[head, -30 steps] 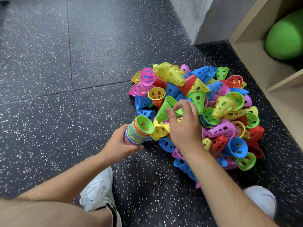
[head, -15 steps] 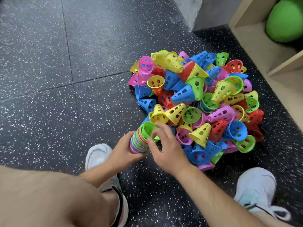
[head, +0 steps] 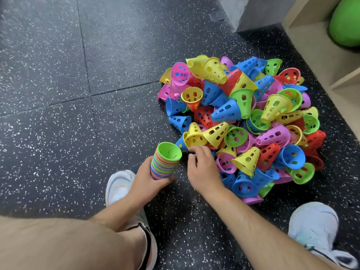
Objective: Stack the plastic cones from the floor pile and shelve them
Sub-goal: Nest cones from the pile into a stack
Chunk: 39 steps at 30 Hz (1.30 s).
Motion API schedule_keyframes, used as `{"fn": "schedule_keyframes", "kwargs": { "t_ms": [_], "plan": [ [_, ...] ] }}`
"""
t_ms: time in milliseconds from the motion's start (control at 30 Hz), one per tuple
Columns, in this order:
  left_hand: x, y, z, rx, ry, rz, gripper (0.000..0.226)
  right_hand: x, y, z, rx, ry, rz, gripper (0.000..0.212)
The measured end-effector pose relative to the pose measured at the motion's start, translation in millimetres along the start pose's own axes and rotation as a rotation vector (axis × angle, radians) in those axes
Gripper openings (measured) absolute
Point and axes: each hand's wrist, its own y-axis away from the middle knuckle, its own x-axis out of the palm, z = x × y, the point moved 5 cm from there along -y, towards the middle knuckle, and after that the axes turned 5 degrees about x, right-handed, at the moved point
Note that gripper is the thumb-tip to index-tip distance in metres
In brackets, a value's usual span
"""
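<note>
Two bare hands in shot, the left hand (head: pixel 148 182) and the right hand (head: pixel 204 172), with both forearms bare right back to the frame's edge. Down at bottom left, tan shorts (head: pixel 58 244), plain smooth cloth over the thigh. On the feet, white trainers: the left shoe (head: pixel 118 186) shows a rounded white toe, a faint orange-pink streak along its side and a black collar at the ankle. The right shoe (head: pixel 313 223) is white with a pale bluish cast, a thin grey line across the upper and black trim at the heel.

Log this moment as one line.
left hand: holds cone stack, green on top | right hand: at near edge of pile, grip unclear | shelf: no cones seen
</note>
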Motion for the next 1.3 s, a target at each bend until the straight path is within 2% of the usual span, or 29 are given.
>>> {"fn": "schedule_keyframes", "kwargs": {
  "t_ms": [200,400,567,667,833,1000,1300],
  "plan": [
    [1.8,0.8,0.4,-0.005,0.002,0.027,0.062,5.4,-16.3,-6.3,0.069,0.127,0.038,0.030],
    [3.2,0.2,4.0,-0.020,0.025,0.043,0.063,7.2,-28.2,-12.1,0.089,0.222,0.049,0.012],
    [2.1,-0.3,7.9,-0.028,0.025,0.042,0.065,9.6,-25.5,-14.2,0.072,0.252,0.095,0.008],
    [2.0,0.1,6.5,-0.028,0.023,0.038,0.065,13.2,-25.1,-14.4,0.094,0.281,0.130,0.017],
    [0.7,0.3,5.7,-0.036,0.019,0.046,0.063,16.2,-30.9,-14.6,0.221,0.166,0.061,0.015],
    [-1.7,1.4,6.2,-0.045,0.011,0.035,0.062,17.1,-28.7,-15.8,0.188,0.152,0.052,0.017],
    [-4.0,7.1,3.4,-0.062,0.047,0.049,0.061,-3.1,-10.0,9.6,0.102,-0.082,-0.194,0.016]
  ]
}}
